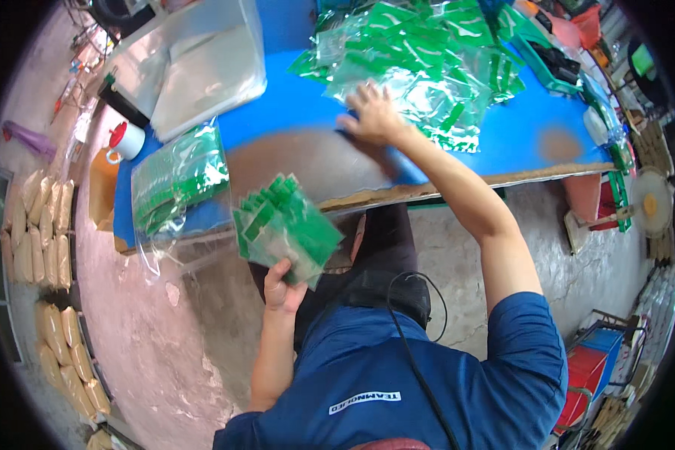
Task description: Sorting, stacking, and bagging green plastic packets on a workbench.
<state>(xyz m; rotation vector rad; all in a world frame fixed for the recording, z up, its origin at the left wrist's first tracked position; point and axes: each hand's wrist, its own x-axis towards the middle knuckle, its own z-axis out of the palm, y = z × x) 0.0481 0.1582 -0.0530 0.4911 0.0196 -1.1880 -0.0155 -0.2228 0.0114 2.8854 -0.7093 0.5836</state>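
Left hand (283, 285): I see it clamped on a fanned stack (285, 229) of green-and-clear packets, held up off the table edge, close to my body

Right hand (373, 114): arm stretched out, palm down with fingers spread on the near edge of the loose pile (420, 64); I can't tell whether it pinches a packet or only presses

Pile: lies ahead and to the right on the blue table (292, 105), well apart from the stack

Stack axis: packets tilt up and away from the left hand, long side running toward the table

Nearer hand: the right touches the pile; the left is well short of it

Gap to close: I judge the pile sits up and right of the stack, across the worn patch

Also: a bagged bundle (176, 180) of packets lies at the table's left end, near a white cup (127, 140)
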